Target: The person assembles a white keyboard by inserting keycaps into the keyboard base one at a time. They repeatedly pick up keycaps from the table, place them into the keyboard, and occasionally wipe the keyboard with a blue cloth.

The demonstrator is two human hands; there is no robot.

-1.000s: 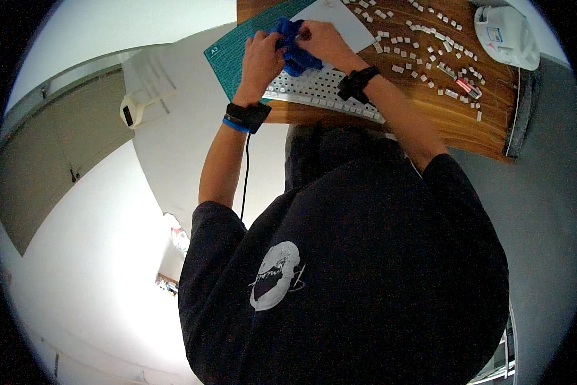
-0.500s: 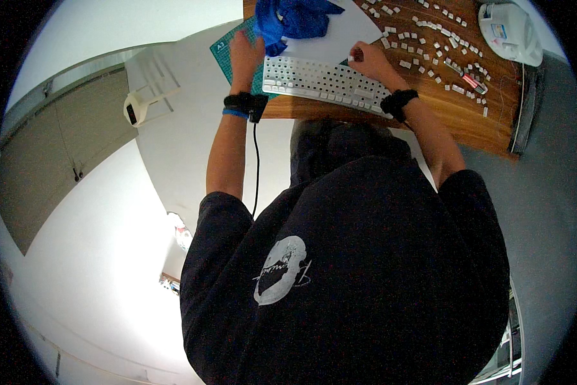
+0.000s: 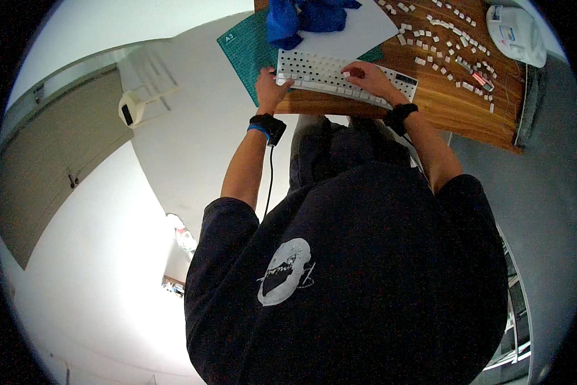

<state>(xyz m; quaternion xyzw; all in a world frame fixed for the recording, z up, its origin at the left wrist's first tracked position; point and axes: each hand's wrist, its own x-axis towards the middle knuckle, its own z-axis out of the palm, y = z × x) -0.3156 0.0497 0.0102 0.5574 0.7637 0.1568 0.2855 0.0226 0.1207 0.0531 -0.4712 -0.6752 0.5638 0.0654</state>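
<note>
A white keyboard (image 3: 314, 63) lies along the table's near edge, most of its switches bare and dark, with white keycaps on its front row. My left hand (image 3: 272, 92) is closed round its left end, thumb over the front corner. Above the middle of the board, my right hand (image 3: 372, 80) is bent into a pinch. A small white keycap (image 3: 347, 74) shows at its fingertips. Many loose white keycaps (image 3: 452, 29) are spread over the wooden table (image 3: 455, 115) on the right.
A green cutting mat (image 3: 243, 54) lies under a white sheet (image 3: 359, 35), with a crumpled blue cloth (image 3: 317, 18) on top. A red-and-clear tool (image 3: 482, 79) rests among the keycaps. A white jug (image 3: 516, 35) stands at the far right corner.
My left hand has come down from the cutting mat onto the keyboard's left end. My right hand has moved nearer, over the board, still pinching the keycap.
</note>
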